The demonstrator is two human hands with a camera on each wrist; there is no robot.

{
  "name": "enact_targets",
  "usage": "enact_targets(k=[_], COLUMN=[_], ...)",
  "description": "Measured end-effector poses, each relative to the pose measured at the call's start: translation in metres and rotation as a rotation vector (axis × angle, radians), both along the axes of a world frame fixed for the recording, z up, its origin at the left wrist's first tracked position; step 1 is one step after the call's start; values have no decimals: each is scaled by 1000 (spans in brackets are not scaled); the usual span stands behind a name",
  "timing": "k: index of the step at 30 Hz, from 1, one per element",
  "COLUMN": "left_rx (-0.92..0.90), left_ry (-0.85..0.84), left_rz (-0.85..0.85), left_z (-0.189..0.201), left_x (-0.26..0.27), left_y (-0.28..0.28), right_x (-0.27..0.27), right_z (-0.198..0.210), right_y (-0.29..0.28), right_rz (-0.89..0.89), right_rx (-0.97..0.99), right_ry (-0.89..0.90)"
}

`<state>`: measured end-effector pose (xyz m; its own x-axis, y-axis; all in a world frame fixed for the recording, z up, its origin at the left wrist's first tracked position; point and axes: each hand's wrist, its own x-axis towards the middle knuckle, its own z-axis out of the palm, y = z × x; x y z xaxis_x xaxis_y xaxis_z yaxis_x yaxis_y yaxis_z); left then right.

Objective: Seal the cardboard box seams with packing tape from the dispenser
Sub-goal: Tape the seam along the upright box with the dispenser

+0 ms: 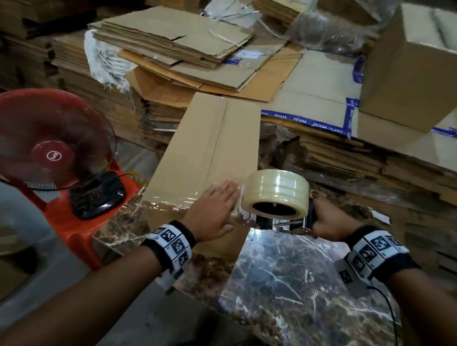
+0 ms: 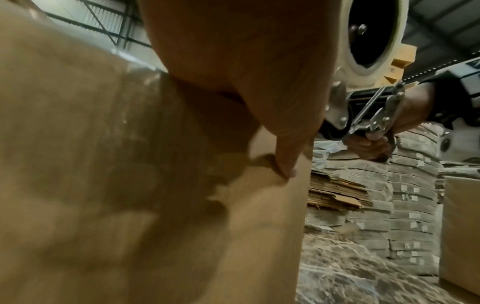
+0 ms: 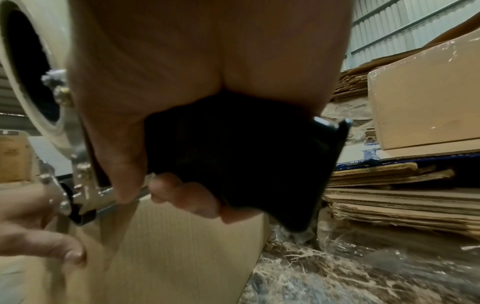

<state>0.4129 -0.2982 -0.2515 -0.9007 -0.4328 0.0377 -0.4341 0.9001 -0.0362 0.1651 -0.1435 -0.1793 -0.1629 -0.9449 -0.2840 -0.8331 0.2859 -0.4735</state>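
A long brown cardboard box (image 1: 210,148) lies on the marble table (image 1: 289,284), with shiny clear tape along its centre seam and over its near end. My left hand (image 1: 214,207) lies flat with straight fingers on the box top at the near end; the box (image 2: 259,226) fills the left wrist view. My right hand (image 1: 329,220) grips the black handle (image 3: 233,160) of the tape dispenser (image 1: 275,222) at the box's near right corner. The dispenser carries a large roll of clear tape (image 1: 276,190). The box's near face (image 3: 168,246) shows below the dispenser in the right wrist view.
A red table fan (image 1: 43,141) stands on an orange stool (image 1: 76,230) to the left of the table. Stacks of flattened cartons (image 1: 172,44) rise behind the box. A taped box (image 1: 427,66) sits at the back right. Stacked sacks (image 2: 405,195) are beyond.
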Motion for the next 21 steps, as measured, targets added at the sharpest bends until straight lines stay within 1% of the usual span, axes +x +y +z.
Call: enact_targets(k=[5,7,11,14,16,17,21], left_rx=[-57,-66,-45,-38,-41,-42,-49], left_ry=[8,-3,9,10,19,25,40], left_rz=[-12,-19,-31,-23,-23,-24,-23], left_z=[-10,-11,-11,-11,-11,-12,-13], left_x=[2,4,4,5,5,5,4], left_y=[-2,-5,-6,-5,-5,-5,-6], right_x=[-6,-15,-30,-30,-24,-21,-7], right_z=[-6,-4,-3,-1,0,-4,-27], right_y=[10,27,60,57,49,45,24], right_rz=[-36,-64,-104,-112,-92,-92,-64], right_rx=[31,46,7,64,68,81,149], right_ry=[21,35,59,117,161,159,60])
